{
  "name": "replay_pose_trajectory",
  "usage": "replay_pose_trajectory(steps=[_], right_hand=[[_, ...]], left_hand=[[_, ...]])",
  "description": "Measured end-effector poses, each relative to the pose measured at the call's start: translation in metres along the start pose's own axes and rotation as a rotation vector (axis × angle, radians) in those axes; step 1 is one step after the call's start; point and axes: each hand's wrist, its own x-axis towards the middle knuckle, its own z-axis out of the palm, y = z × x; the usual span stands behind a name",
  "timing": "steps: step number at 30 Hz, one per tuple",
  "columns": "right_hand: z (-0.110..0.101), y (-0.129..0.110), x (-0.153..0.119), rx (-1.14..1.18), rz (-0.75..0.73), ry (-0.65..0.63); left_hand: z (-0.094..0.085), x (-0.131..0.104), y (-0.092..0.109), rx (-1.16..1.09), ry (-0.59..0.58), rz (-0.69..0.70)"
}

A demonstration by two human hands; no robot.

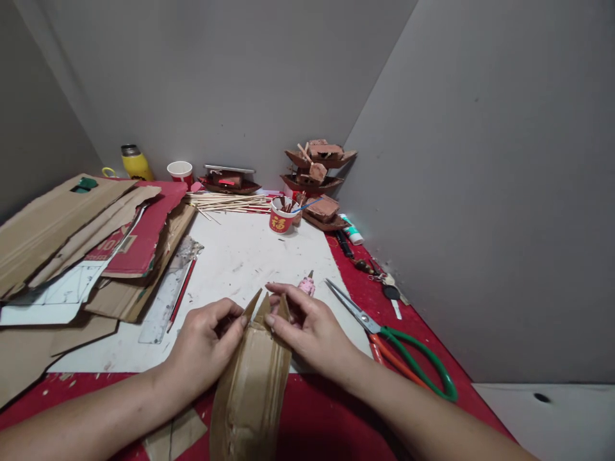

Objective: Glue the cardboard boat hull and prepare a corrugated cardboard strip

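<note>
A folded brown cardboard piece (254,390) stands in front of me, its far end split into pointed flaps. My left hand (211,336) pinches the left flap between thumb and fingers. On the other side, my right hand (305,326) grips the right flap, the thumb near the middle point. The near end of the cardboard runs out of view at the bottom. Just beyond my right hand lies a pink object with a dark tip (306,285), partly hidden. Scissors (384,333) with one green and one orange handle rest to the right, blades half apart.
Stacked cardboard sheets (57,230) fill the left side, beside a clear ruler (161,307) and a red pencil (182,294). Thin wooden sticks (230,203), a red-and-white paper cup (282,221) and several brown model boats (314,182) stand at the back. Keys (391,291) lie along the right edge.
</note>
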Motion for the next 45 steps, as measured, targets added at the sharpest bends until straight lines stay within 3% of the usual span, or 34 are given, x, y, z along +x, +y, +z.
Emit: replay_pose_trajectory(steps=[6,16,38,45], right_hand=[[0.002,-0.003,-0.005,0.102,0.066,-0.138],[0.003,-0.003,-0.007,0.175,0.056,-0.104],[0.008,-0.004,-0.008,0.242,0.125,-0.120],[0.008,0.002,-0.008,0.193,0.063,-0.151]], left_hand=[[0.000,-0.002,0.002,-0.018,0.070,0.049],[0.001,-0.003,0.006,-0.013,0.041,0.081],[0.008,-0.004,0.012,-0.100,0.126,0.058],[0.005,-0.008,0.008,-0.160,0.084,0.044]])
